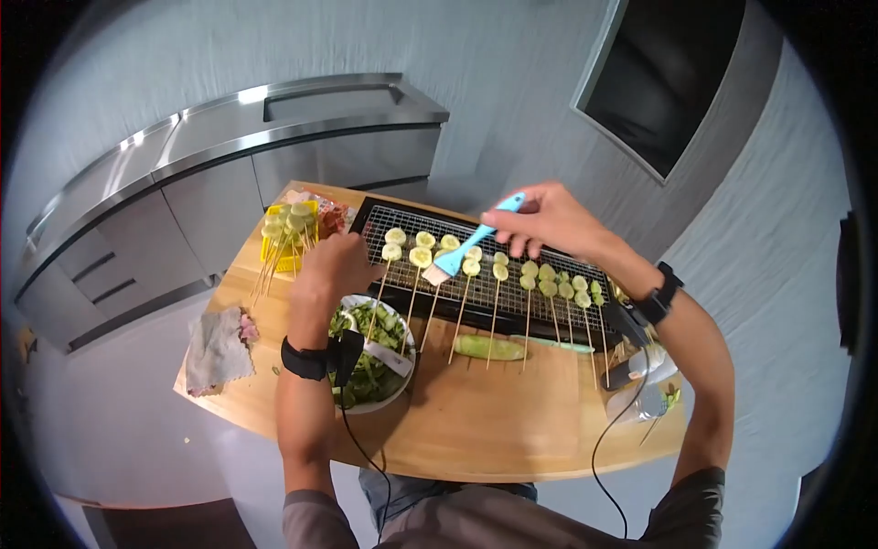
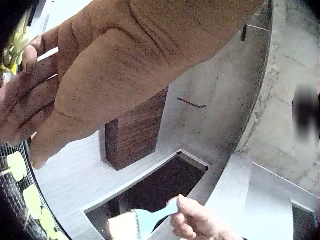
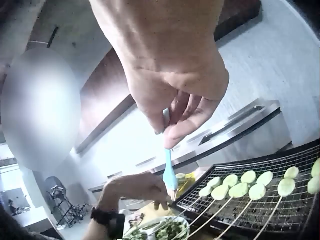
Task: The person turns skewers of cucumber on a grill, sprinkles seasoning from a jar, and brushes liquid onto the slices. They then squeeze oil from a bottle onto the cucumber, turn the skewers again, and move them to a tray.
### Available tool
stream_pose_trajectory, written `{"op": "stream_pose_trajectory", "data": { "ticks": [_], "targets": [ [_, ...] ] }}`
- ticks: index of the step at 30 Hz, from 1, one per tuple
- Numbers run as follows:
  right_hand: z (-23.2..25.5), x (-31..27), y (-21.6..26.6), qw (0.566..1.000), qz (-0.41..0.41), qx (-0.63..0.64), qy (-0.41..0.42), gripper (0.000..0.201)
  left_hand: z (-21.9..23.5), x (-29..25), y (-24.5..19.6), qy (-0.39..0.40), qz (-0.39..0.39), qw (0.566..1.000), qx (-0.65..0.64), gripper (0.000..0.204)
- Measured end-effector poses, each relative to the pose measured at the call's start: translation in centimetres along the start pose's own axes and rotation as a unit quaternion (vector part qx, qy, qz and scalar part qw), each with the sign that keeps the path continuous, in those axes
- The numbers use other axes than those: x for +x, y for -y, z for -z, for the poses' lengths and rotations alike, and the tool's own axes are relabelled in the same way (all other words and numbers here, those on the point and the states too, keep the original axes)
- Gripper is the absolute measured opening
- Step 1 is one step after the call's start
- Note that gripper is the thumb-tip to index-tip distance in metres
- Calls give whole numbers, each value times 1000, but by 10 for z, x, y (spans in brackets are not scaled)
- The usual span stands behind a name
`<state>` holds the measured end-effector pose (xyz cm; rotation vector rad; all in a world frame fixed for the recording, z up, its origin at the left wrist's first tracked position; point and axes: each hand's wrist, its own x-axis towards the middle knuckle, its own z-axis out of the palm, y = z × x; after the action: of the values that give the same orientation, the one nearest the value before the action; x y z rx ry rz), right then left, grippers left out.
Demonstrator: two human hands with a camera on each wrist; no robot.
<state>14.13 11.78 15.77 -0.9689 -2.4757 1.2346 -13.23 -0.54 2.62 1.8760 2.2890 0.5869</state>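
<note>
One light-blue brush (image 1: 455, 260) with pale bristles (image 1: 435, 274), handle (image 1: 477, 236) in the right grip's pinch (image 1: 551, 220), left grip (image 1: 331, 270) loosely spread

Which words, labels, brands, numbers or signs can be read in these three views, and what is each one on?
None can be read in any view.
Blue brush: no lettering visible.
Containers on the right of the table: too small and blurred to tell whether they carry labels.
Reddish item beside the yellow basket: too small to make out any print.
</note>
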Motion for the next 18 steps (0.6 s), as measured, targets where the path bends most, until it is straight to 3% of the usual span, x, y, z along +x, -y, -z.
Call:
{"op": "stream_pose_trajectory", "data": {
  "ticks": [2,4,9,14,18],
  "targets": [
    [-1,29,-3,1000,15,0,-14,37,4,3,-5,77,57,995,-16,35],
    [-5,56,-1,998,18,11,-53,44,0,3,-4,96,61,993,-40,33],
    [-26,117,-6,998,43,10,-37,48,-9,3,-6,150,85,982,-71,27],
    [-45,146,-1,999,42,-21,-22,47,-22,7,-3,128,74,988,-36,2],
    [-43,166,-13,995,78,-42,-54,42,-21,4,-2,77,55,995,-13,7]
  ]
}}
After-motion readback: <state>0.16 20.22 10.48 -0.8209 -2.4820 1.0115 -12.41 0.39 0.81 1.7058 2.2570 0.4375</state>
